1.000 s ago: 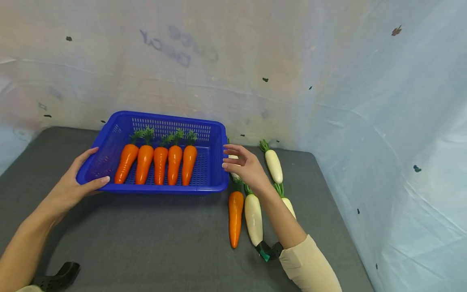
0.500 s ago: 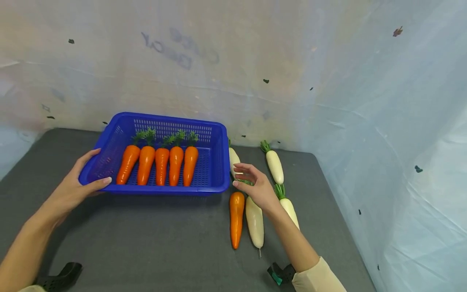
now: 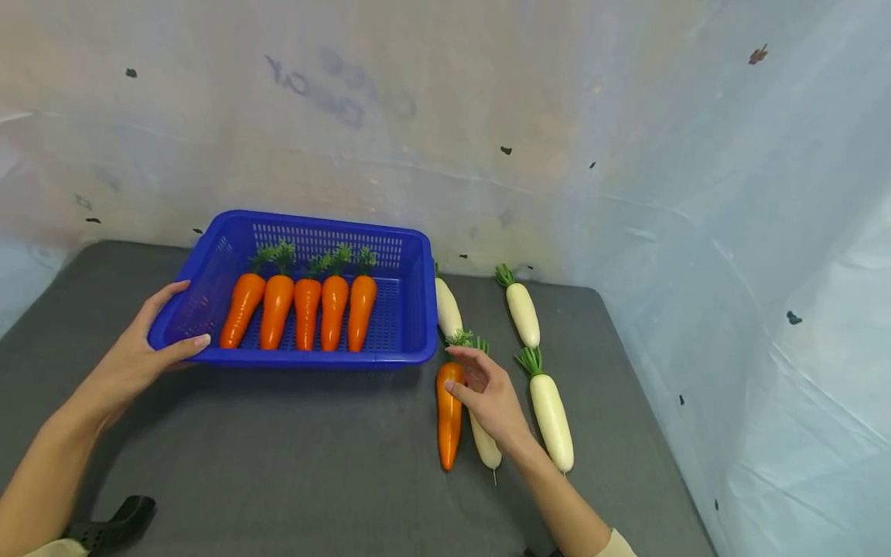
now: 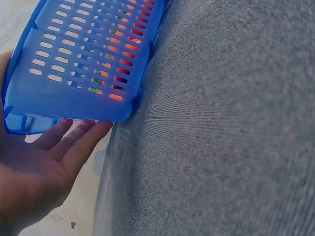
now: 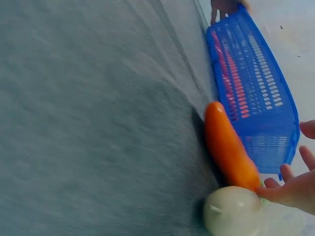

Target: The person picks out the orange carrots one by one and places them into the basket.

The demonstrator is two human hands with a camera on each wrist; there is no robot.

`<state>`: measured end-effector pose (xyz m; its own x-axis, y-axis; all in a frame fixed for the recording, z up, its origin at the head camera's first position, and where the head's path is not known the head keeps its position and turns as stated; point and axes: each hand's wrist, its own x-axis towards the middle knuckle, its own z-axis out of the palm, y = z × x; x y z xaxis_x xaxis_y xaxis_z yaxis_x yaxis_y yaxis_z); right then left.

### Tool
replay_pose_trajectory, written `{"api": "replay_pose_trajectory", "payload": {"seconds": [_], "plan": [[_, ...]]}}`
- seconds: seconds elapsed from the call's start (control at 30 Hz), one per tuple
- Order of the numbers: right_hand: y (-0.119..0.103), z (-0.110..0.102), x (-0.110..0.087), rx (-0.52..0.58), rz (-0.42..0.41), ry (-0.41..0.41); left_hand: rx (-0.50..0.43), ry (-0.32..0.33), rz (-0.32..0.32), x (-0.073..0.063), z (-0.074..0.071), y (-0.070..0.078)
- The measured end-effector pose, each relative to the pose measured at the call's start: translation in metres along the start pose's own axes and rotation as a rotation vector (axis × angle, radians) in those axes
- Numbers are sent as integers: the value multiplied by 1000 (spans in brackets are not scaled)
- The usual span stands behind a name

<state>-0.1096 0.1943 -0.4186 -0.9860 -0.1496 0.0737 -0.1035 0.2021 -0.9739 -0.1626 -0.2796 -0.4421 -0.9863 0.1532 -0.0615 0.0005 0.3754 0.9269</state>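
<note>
My left hand (image 3: 142,340) holds the left front corner of a blue plastic basket (image 3: 313,359), thumb over the rim. In the left wrist view its fingers (image 4: 81,142) lie against the basket's end wall. Several orange carrots with green tops, among them a carrot (image 3: 242,309) at the left, lie side by side inside. Just right of the basket, my right hand (image 3: 490,394) hovers with parted, bent fingers over a loose carrot (image 3: 448,433) and a white radish (image 3: 487,445), partly hiding both. Its thumb overlaps the carrot's upper end. Nothing sits between its fingers.
More white radishes lie on the grey table (image 3: 292,456): a radish (image 3: 448,309) beside the basket, a radish (image 3: 524,316) farther back and a radish (image 3: 552,422) right of my hand. A pale plastic sheet (image 3: 445,139) hangs behind and to the right.
My right hand has left the basket's right side and come toward me, down to the loose carrot. The left hand and basket stay where they were.
</note>
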Motion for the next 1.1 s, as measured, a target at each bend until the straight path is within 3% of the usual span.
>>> {"api": "replay_pose_trajectory", "payload": {"seconds": [0.13, 0.33, 0.47, 0.57, 0.93, 1.1], "plan": [[3, 5, -5, 24, -3, 7, 6, 4, -13, 2, -1, 2], [8, 11, -8, 82, 55, 46, 8, 5, -28, 1, 0, 3], [14, 15, -9, 55, 64, 48, 3, 5, -20, 0, 2, 1], [17, 18, -9, -26, 71, 50, 2, 8, -20, 1, 3, 0], [19, 24, -13, -489, 77, 13, -24, -6, -11, 1, 1, -1], [19, 24, -11, -580, 75, -6, -39, -13, -7, 0, 0, -2]]}}
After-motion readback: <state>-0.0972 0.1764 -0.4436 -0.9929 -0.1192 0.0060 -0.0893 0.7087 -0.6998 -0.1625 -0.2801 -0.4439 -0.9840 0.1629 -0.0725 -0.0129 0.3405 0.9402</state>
